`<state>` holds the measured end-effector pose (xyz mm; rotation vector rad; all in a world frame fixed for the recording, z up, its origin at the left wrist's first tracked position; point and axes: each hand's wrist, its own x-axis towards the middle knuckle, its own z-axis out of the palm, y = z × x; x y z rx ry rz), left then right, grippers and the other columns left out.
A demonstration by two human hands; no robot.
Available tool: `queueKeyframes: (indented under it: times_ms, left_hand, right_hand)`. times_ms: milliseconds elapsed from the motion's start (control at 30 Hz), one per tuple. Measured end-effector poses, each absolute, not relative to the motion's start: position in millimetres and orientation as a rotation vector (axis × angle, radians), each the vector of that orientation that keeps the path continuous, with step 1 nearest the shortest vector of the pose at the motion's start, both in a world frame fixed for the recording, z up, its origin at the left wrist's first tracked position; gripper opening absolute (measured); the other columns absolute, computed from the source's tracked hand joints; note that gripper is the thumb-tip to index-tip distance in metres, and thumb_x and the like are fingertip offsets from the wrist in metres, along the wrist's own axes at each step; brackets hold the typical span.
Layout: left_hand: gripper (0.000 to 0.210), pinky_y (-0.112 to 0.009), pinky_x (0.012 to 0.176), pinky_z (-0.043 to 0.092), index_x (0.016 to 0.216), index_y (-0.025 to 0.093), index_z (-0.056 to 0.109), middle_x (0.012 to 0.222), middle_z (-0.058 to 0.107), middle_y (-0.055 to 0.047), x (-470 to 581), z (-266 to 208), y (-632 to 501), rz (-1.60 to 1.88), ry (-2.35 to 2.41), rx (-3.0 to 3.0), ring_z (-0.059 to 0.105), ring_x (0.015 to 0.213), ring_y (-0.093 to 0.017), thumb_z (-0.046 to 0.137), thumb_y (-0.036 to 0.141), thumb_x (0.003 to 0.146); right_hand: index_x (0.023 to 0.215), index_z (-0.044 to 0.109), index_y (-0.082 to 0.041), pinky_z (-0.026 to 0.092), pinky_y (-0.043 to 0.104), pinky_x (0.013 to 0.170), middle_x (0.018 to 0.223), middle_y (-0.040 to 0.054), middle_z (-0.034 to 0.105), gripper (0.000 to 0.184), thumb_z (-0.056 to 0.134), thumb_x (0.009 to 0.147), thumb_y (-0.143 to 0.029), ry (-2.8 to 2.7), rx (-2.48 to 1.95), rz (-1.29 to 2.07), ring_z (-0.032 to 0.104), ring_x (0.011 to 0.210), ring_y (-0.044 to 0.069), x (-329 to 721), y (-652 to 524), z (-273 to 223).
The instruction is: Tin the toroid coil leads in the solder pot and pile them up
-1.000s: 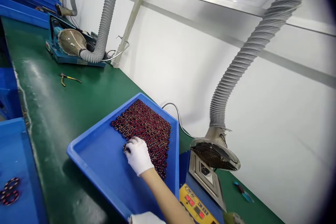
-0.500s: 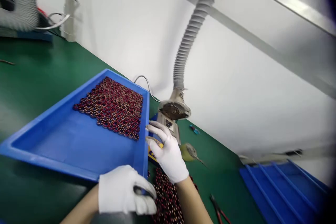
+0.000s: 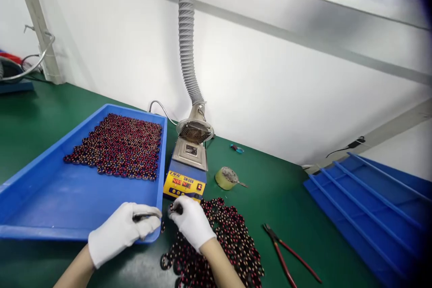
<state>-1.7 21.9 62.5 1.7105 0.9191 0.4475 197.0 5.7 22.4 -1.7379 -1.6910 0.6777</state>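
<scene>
My left hand (image 3: 126, 229), in a white glove, is closed at the near right corner of the blue tray (image 3: 76, 233). Something dark shows between its thumb and fingers, too hidden to name. Small dark ring-shaped coils (image 3: 124, 146) with red and copper-coloured spots lie packed in rows at the tray's far end. My right hand (image 3: 191, 220), also gloved, pinches one small dark coil (image 3: 176, 208) at its fingertips. Under and beside my right wrist, a loose heap of the same coils (image 3: 232, 238) is spread on the green table.
A blue and yellow solder pot (image 3: 184, 184) with a lit display stands behind my right hand, beneath a grey extraction hose (image 3: 187, 31). Right of it sits a yellowish tub (image 3: 225, 179) with a stick. Red-handled pliers (image 3: 283, 252) and ribbed blue trays (image 3: 364, 216) lie on the right.
The view has turned and levelled. My right hand has moved from the tray's right edge to the near side of the solder pot, at the heap. My left hand stays by the tray's near corner.
</scene>
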Motion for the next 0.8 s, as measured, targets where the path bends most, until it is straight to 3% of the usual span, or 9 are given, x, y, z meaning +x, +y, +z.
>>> queueKeyframes:
  times_ms: [67,167,267,400,567,733,800]
  left_hand:
    - [0.035,-0.023,0.056,0.045,0.093,0.011,0.066,0.073,0.066,-0.003,6.5,72.1,21.5,0.514,0.998,1.764,0.053,0.057,-0.013,0.05,0.04,0.079]
    - [0.04,-0.029,0.072,0.05,0.112,0.018,0.057,0.095,0.068,-0.006,27.9,94.2,18.2,0.852,1.064,2.029,0.062,0.078,-0.019,0.057,0.036,0.076]
    - [0.048,-0.035,0.083,0.049,0.119,0.024,0.05,0.116,0.061,-0.008,55.9,116.3,13.0,1.415,0.911,2.466,0.059,0.099,-0.022,0.062,0.027,0.073]
    - [0.03,-0.033,0.077,0.051,0.108,0.021,0.054,0.102,0.066,-0.008,84.0,130.4,12.2,1.857,0.744,2.587,0.061,0.092,-0.02,0.055,0.019,0.078]
    - [0.02,-0.027,0.075,0.054,0.101,0.024,0.052,0.094,0.067,-0.003,87.3,135.3,16.9,1.667,0.59,2.545,0.062,0.088,-0.017,0.051,0.035,0.084]
    - [0.014,-0.029,0.065,0.053,0.094,0.02,0.054,0.084,0.069,-0.004,85.8,143.2,18.5,1.688,0.491,2.765,0.065,0.078,-0.017,0.048,0.029,0.086]
    - [0.011,-0.029,0.061,0.052,0.09,0.019,0.055,0.082,0.07,-0.003,86.2,143.0,19.8,1.693,0.481,2.828,0.065,0.074,-0.017,0.047,0.025,0.086]
  right_hand:
    - [0.09,0.058,-0.019,0.049,0.034,0.07,0.081,0.0055,0.067,0.022,0.057,0.068,-0.021,-1.521,-1.57,0.698,0.063,0.073,0.02,207.7,8.3,39.7]
    - [0.107,0.051,-0.024,0.05,0.032,0.076,0.099,0.0051,0.065,0.038,0.058,0.071,-0.035,-1.298,-1.241,0.714,0.062,0.087,0.018,216.5,4.5,68.6]
    - [0.099,0.057,-0.025,0.05,0.032,0.079,0.101,0.0051,0.066,0.037,0.068,0.066,-0.039,-1.118,-0.925,0.808,0.062,0.09,0.019,214.0,-3.2,93.0]
    - [0.087,0.063,-0.025,0.051,0.03,0.074,0.09,0.004,0.067,0.032,0.077,0.059,-0.029,-1.045,-0.702,0.858,0.062,0.082,0.019,211.0,-10.4,114.0]
    - [0.083,0.068,-0.025,0.05,0.033,0.069,0.084,0.0041,0.063,0.024,0.076,0.061,-0.027,-1.196,-0.683,0.86,0.06,0.079,0.021,226.1,-19.0,127.1]
    - [0.071,0.07,-0.025,0.046,0.03,0.07,0.075,0.0024,0.06,0.002,0.07,0.069,-0.027,-1.269,-0.711,0.769,0.058,0.077,0.018,234.3,-18.7,125.7]
    - [0.064,0.069,-0.023,0.046,0.028,0.069,0.072,0.0019,0.06,0.013,0.069,0.071,-0.035,-1.111,-0.679,0.854,0.057,0.074,0.016,233.1,-17.9,123.8]
